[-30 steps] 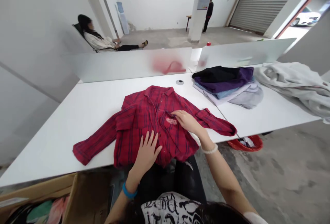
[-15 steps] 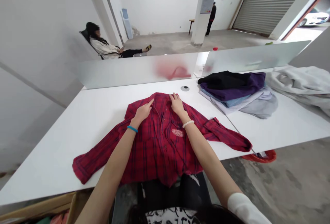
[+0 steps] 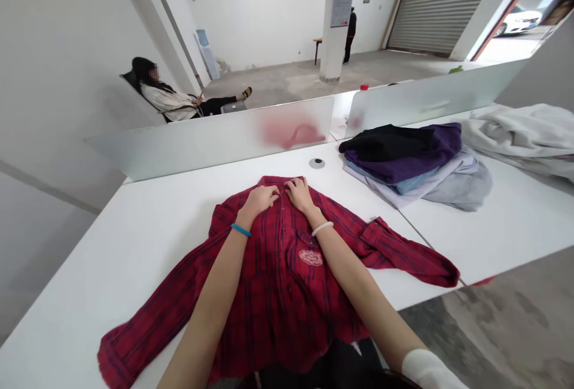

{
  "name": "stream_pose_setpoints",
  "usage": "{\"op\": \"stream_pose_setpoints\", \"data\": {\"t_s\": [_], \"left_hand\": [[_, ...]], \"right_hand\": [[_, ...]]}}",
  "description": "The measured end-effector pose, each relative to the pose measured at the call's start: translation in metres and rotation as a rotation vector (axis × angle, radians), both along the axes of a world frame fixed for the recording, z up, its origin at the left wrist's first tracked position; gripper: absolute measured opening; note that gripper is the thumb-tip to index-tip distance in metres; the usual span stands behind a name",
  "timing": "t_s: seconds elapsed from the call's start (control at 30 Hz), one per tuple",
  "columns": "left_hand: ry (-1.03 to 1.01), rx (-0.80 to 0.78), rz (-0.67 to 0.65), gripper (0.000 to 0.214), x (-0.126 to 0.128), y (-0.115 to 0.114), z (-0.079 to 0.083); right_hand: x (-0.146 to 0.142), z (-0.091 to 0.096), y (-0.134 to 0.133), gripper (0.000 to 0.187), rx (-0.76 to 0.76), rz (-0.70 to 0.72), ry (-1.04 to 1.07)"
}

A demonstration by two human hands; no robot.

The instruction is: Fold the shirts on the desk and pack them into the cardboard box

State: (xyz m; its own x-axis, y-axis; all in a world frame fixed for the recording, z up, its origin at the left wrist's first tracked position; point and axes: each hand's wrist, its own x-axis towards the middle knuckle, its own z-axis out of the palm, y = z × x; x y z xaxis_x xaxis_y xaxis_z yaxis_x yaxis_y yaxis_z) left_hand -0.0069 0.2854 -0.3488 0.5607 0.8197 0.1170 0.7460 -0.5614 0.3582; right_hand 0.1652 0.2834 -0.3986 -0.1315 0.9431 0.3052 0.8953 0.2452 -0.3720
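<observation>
A red plaid shirt (image 3: 264,281) lies front up on the white table (image 3: 147,221), sleeves spread to both sides, its hem hanging over the near edge. Just below the collar, my left hand (image 3: 260,199) is closed on the left side of the button placket. Across from it, my right hand (image 3: 298,193) pinches the other front edge, fingers bent. The two hands are close together, and the fingertips hide the top button area. A pale round print (image 3: 310,257) shows on the shirt's chest, below my right wrist.
A pile of folded clothes (image 3: 403,159), black and purple on top, sits to the right, with a pale grey cloth heap (image 3: 524,138) beyond. A frosted divider (image 3: 201,141) runs along the back. Past it, a person (image 3: 168,96) sits and another stands by a pillar.
My hands have come closer together at the collar and their fingers have curled in onto the shirt's front edges. The view has shifted slightly.
</observation>
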Motion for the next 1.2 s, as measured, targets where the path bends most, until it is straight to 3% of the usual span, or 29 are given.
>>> {"op": "stream_pose_setpoints", "data": {"t_s": [0.13, 0.23, 0.37, 0.47, 0.57, 0.93, 1.2], "left_hand": [[-0.026, 0.075, 0.031, 0.013, 0.019, -0.005, -0.021], [-0.078, 0.131, 0.081, 0.019, 0.02, -0.02, -0.035], [-0.114, 0.214, 0.088, 0.023, 0.017, -0.062, -0.046], [-0.101, 0.249, 0.001, 0.021, 0.018, -0.098, -0.052], [-0.099, 0.263, -0.069, 0.025, 0.019, -0.118, -0.056], [-0.177, 0.234, -0.285, 0.038, 0.012, -0.112, -0.048], [-0.22, 0.195, -0.263, 0.043, 0.001, -0.103, -0.043]], "right_hand": [[0.002, -0.009, -0.004, 0.03, 0.052, -0.03, 0.071], [0.003, -0.009, -0.002, 0.027, 0.025, 0.052, 0.104], [-0.003, -0.013, 0.002, 0.031, -0.049, 0.138, 0.115], [-0.007, -0.015, 0.004, 0.03, -0.082, 0.16, 0.097], [-0.008, -0.014, 0.001, 0.025, -0.091, 0.188, 0.08], [-0.011, -0.014, 0.001, 0.022, -0.106, 0.022, 0.193], [-0.013, -0.006, 0.012, 0.016, -0.213, -0.06, 0.167]]}}
